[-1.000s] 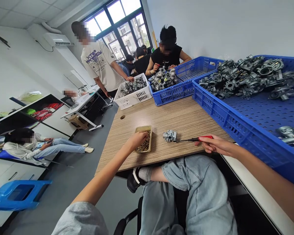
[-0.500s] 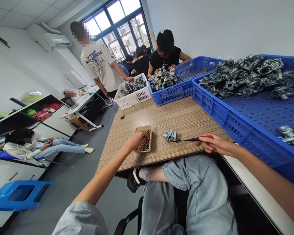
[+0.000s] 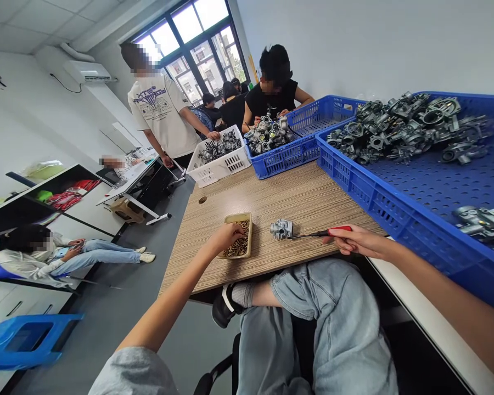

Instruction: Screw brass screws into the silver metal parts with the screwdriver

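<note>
Fingertips of my left hand [image 3: 227, 237] are pinched together over a small cream box [image 3: 250, 233] of brass-coloured pieces [image 3: 241, 247]; whatever they hold is too small to make out. My right hand [image 3: 354, 240] is closed round the red handle of a screwdriver [image 3: 338, 231], whose dark shaft points left. At the shaft's tip a silver metal carburetor-like part [image 3: 281, 229] sits on the wooden table [image 3: 214, 219], to the right of the box.
Beyond the table's right side stands a large blue crate [image 3: 379, 200] heaped with metal parts. A white basket [image 3: 218, 171] and another blue crate [image 3: 278, 164] stand at the far edge. One person works opposite; another stands touching the white basket.
The view has shifted slightly. My left fingers remain at the box, and my right hand still holds the screwdriver by the metal part.
</note>
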### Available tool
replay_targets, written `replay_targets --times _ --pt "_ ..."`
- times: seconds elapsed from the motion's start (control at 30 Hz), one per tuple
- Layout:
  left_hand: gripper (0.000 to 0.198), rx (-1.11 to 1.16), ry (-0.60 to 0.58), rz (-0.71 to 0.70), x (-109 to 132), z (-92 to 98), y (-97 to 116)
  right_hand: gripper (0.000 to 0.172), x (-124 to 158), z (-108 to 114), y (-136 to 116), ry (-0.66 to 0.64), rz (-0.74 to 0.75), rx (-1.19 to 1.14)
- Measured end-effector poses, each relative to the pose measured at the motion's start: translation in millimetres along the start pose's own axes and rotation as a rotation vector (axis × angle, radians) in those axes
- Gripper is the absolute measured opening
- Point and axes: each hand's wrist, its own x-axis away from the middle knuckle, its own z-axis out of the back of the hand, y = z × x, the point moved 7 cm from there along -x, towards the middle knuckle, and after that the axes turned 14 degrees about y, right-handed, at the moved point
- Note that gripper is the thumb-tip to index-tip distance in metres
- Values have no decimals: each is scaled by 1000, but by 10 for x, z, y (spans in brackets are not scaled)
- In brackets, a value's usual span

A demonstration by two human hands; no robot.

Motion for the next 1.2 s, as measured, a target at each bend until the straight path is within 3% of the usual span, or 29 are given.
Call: replay_targets --times 0.17,0.3,0.43,0.57,0.7,0.9,1.2 --pt "14 16 39 44 -44 18 -68 52 -23 16 34 -2 -8 -25" --pt "14 18 110 70 -148 203 39 52 -35 25 49 -7 -4 -30" --pt "14 98 237 -3 -371 369 440 50 -49 45 78 -10 -7 -33" --pt "16 171 196 -149 -621 247 969 48 -49 48 69 4 -7 -44" --pt "20 145 157 -228 -790 97 1275 51 -29 15 14 18 6 -39" --pt "23 86 94 -257 -868 -12 1362 55 -27 -10 -26 12 29 -36" --pt "22 80 83 -251 -875 -10 1400 57 -56 0 1 -4 35 -51"
